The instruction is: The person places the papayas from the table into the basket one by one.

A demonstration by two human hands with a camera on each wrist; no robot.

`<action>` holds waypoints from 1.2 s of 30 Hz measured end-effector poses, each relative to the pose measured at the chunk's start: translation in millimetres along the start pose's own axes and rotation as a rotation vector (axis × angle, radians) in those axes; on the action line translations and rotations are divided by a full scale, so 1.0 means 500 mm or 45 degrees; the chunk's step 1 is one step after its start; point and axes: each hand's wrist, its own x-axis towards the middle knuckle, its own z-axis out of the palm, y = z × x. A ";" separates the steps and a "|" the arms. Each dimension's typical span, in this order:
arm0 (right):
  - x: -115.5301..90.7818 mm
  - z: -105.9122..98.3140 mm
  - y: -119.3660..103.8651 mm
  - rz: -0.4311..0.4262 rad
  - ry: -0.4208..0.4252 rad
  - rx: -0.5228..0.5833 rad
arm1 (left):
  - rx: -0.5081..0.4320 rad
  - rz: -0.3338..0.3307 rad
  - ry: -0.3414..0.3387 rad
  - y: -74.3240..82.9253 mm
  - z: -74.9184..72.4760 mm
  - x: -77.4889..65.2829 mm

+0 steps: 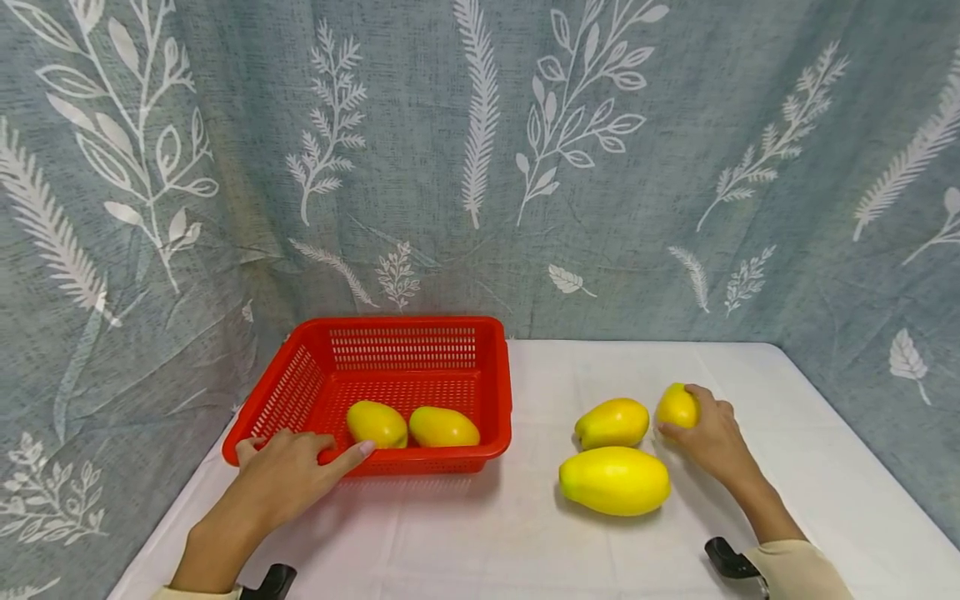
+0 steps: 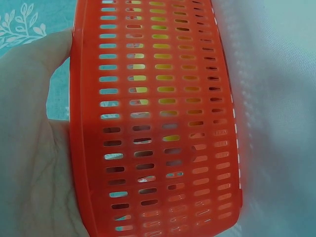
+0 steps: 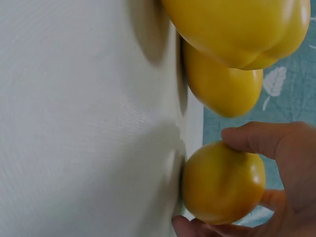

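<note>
A red plastic basket [image 1: 495, 400] stands at the left of the table, with two yellow mangoes inside, one [image 1: 377, 424] beside the other [image 1: 444, 427]. My left hand [image 1: 288, 475] grips its near rim at the left corner; the slotted wall [image 2: 158, 118] fills the left wrist view. On the right, my right hand [image 1: 708, 433] holds another yellow mango [image 1: 677, 407] between thumb and fingers, low at the tabletop. Whether this mango touches the cloth I cannot tell. Left of that hand lie a yellow mango [image 1: 613, 422] and, nearer, a large papaya [image 1: 615, 481].
White cloth covers the table [image 1: 465, 533]. A grey-green curtain [image 1: 420, 167] with white leaf prints hangs behind it and along both sides. Black straps show at both wrists, by beige sleeves [image 1: 798, 571].
</note>
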 end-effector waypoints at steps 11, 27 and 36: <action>0.000 0.002 0.008 -0.059 0.025 0.021 | -0.002 0.010 0.022 0.003 -0.002 -0.001; -0.012 -0.016 0.007 -0.009 0.044 0.064 | -0.003 0.012 0.017 0.004 -0.002 -0.003; -0.018 -0.043 -0.027 -0.081 0.077 0.070 | 0.006 0.018 0.034 0.002 -0.001 -0.003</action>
